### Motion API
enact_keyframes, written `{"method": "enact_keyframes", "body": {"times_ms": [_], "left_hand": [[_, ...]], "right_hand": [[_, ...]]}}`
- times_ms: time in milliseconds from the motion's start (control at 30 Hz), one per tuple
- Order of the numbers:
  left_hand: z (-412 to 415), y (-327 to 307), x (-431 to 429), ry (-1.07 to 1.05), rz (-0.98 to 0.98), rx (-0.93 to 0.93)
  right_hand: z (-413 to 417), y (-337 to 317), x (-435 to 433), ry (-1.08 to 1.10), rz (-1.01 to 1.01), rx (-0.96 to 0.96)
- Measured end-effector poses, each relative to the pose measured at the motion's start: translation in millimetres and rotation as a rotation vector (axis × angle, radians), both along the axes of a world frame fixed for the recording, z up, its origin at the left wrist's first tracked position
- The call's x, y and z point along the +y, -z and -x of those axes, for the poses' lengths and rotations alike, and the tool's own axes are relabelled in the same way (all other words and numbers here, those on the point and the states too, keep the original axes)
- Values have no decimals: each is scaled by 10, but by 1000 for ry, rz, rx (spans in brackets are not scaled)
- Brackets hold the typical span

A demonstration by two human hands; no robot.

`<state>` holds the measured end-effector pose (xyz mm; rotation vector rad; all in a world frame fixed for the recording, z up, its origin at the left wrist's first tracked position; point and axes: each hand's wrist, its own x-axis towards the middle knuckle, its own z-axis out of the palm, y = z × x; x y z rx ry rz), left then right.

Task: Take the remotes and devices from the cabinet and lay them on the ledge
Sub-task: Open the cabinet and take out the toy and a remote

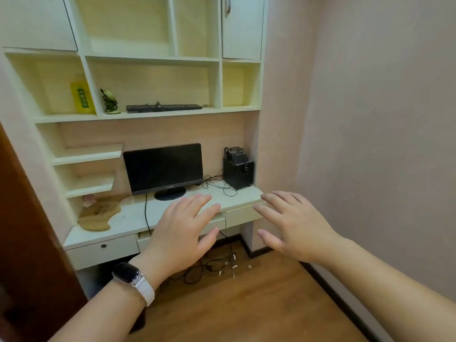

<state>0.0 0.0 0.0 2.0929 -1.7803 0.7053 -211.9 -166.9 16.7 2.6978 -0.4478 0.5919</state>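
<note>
Pale built-in cabinet (153, 58) fills the alcove, with open shelves above a desk ledge (128, 218) and pink walls to the right.

Head view, shelf level: black keyboard (164, 107) lying flat in the middle compartment; coiled cable with a pale figure (109, 101) at that compartment's left end; yellow packet (82, 97) leaning in the left compartment.

Ledge level: dark monitor (163, 167) on its stand; black speaker box (238, 172) at the right end with a small device on top; loose wires (217, 185) between them; wooden board (98, 214) at the left.

Left hand (183, 233), wearing a smartwatch (128, 272), is spread flat and empty. Right hand (293, 228) likewise splayed, holding nothing. Both hover in front of the drawers (243, 214).
</note>
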Motion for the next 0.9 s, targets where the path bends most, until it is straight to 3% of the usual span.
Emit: {"method": "enact_keyframes", "body": {"times_ms": [367,667,900], "left_hand": [[-1762,130,-499,32,16,34],[-2198,172,-1212,90,30,52],[-2337,103,-2034,67,47,6]], "right_hand": [[-1691,19,-446,40,-31,35],[-2102,90,-1067,75,-58,5],[-2410,200,-2036,19,-56,-42]]}}
